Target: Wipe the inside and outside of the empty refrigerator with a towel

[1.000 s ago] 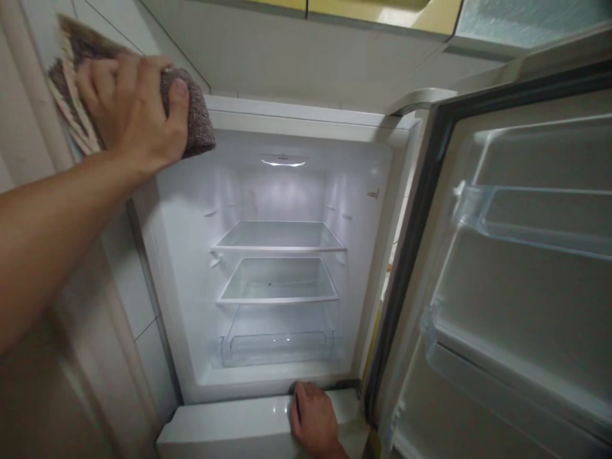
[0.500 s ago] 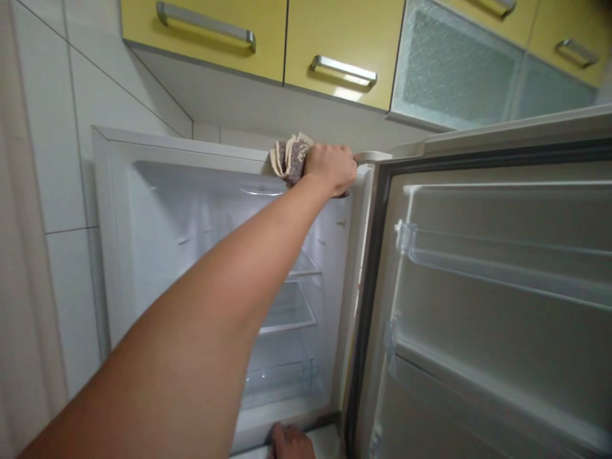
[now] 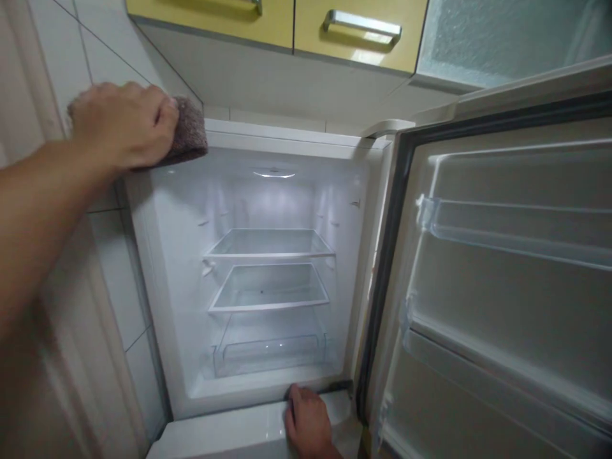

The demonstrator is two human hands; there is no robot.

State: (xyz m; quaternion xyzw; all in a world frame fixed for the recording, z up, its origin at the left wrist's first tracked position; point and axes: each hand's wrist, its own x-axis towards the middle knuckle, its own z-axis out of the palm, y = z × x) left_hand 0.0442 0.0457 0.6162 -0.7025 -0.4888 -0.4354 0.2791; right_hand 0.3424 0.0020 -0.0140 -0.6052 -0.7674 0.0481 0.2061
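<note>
At the upper left, my left hand (image 3: 124, 121) is closed around a folded brown cloth (image 3: 190, 131). It presses the cloth against the top left corner of the fridge's front frame (image 3: 287, 137). Low in the middle, my right hand (image 3: 308, 421) has its fingers curled together over the top edge of the lower door (image 3: 229, 430), just under the fridge opening. Those fingertips are partly hidden. Inside the lit fridge are two glass shelves (image 3: 275, 255) and a clear drawer (image 3: 270, 357) at the bottom.
The fridge door (image 3: 488, 280) stands open on the right, with clear racks (image 3: 516, 233) along its inside. Yellow cabinets (image 3: 358, 48) hang above. A tiled wall (image 3: 112, 274) and a pale curtain-like surface (image 3: 81, 357) are close on the left.
My left hand has carried the cloth from the frame's top right across to its top left corner. My right hand stays on the lower edge. The view has tilted down slightly.
</note>
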